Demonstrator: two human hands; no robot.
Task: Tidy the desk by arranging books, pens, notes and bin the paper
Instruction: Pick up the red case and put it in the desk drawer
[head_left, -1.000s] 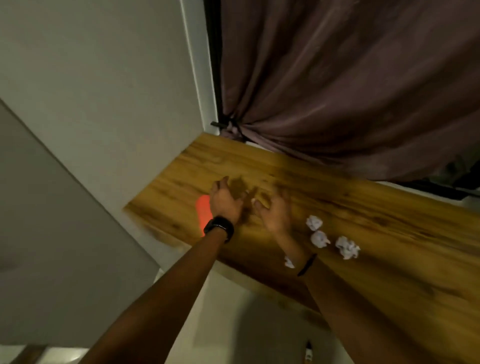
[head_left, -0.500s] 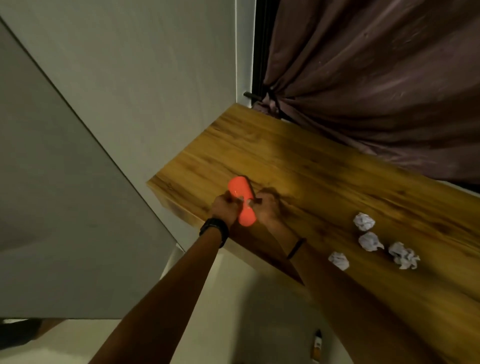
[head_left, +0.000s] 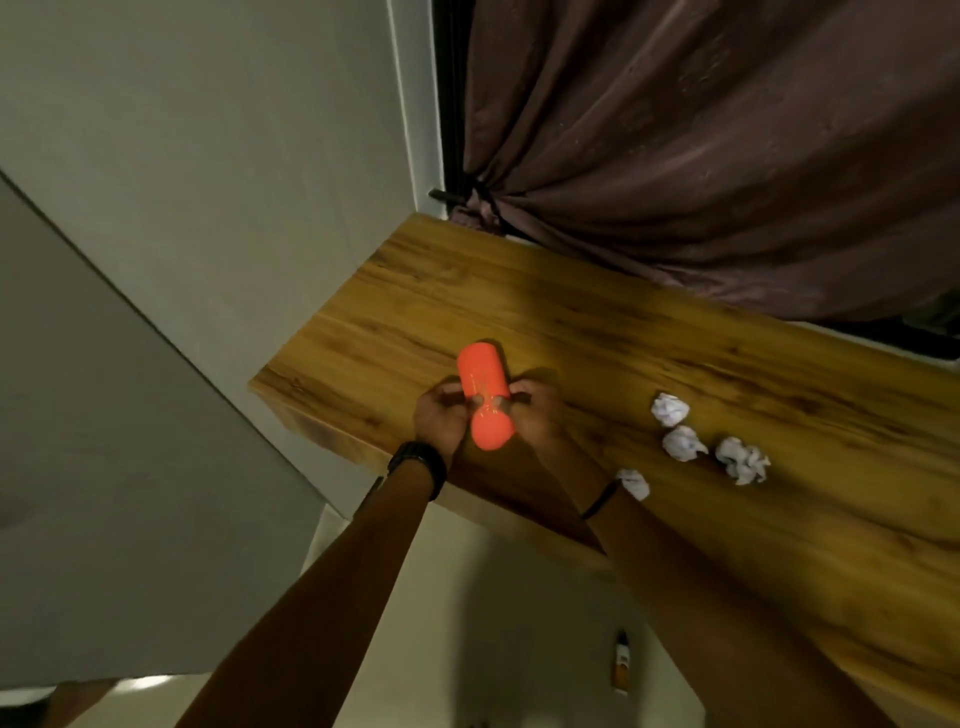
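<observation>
Desk (head_left: 571, 322), curtain (head_left: 701, 156) behind — orange object (head_left: 480, 379) in right hand (head_left: 537, 418); paper balls (head_left: 670, 409) near

I'm looking into what seems to be a study corner in a home. A wood-grain desk (head_left: 571, 322) is standing against a plain pale wall (head_left: 208, 156). A heavy brown curtain (head_left: 701, 156) is hanging tied back beside a white window frame (head_left: 415, 104). Crumpled paper balls (head_left: 670, 409) are lying on the desktop, above a pale floor (head_left: 493, 623).

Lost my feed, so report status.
Left hand and right hand grip the orange object. Four crumpled papers on desk, not binned. One beside right wrist.
</observation>
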